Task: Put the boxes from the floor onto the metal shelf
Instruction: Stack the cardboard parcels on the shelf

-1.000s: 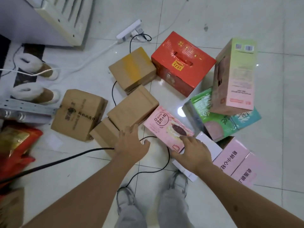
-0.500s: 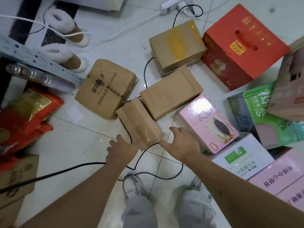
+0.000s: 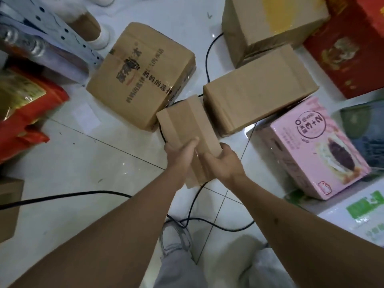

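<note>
Head view — steep downward, close to floor (image 3: 87,163)

A home, by the look of it: glossy white tiled floor (image 3: 87,163), fleece-lined slippers (image 3: 91,23) up-left of the hands, and a loose black cable (image 3: 62,196) trailing under them. Sealed parcels (image 3: 143,75) and retail food boxes (image 3: 311,146) lie around the grip; red gift bags (image 3: 27,113) sit far left beneath a perforated metal shelf rail (image 3: 62,32).

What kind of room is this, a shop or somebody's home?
Probably a home storage corner: fleece-lined boots stand on the white tiled floor beside a perforated metal shelf, among snack boxes such as the pink one.
</note>
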